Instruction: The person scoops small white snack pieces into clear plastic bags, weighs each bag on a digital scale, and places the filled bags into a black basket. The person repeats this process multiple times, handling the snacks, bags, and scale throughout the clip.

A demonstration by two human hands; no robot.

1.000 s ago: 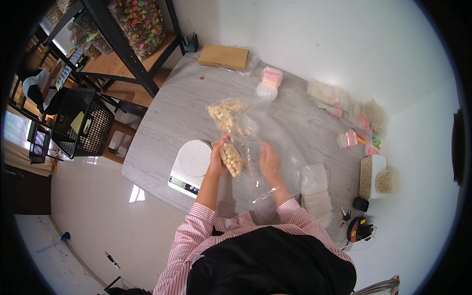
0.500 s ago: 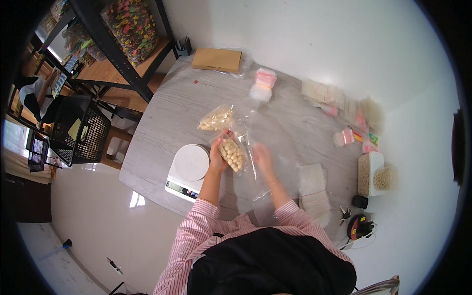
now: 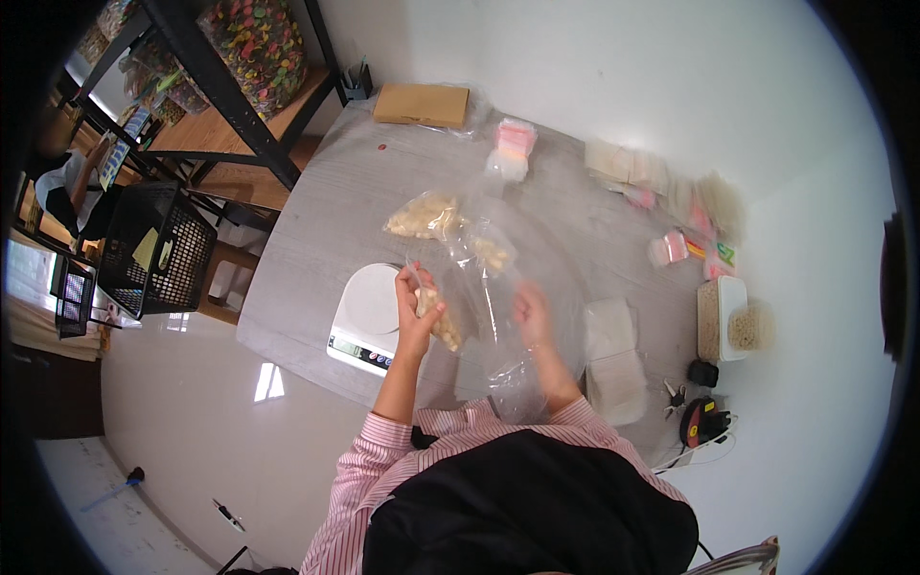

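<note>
My left hand (image 3: 414,311) is closed round a small clear bag of pale, nut-like pieces (image 3: 445,332), held tilted just right of the white digital scale (image 3: 369,299). A large clear plastic bag (image 3: 508,350) spreads over the middle of the table, with more pale pieces (image 3: 491,253) showing through it at its far left. My right hand (image 3: 533,314), slightly blurred, is at the large bag's right part. Its fingers look curled, and what they hold is hidden. Beyond my left hand lies another clear bag of pale pieces (image 3: 422,216).
Stacked empty pouches (image 3: 615,369) lie right of my right forearm. Pink-and-white bag packs (image 3: 511,150) and a brown cardboard piece (image 3: 422,105) are at the back. A white tub (image 3: 732,316) stands on the right. Beyond the left edge are a black basket (image 3: 158,249) and shelving (image 3: 225,134).
My left hand has drawn the small bag nearer and tilted it, so its contents show from another side. My right hand has shifted slightly right and nearer. The large bag's film has moved.
</note>
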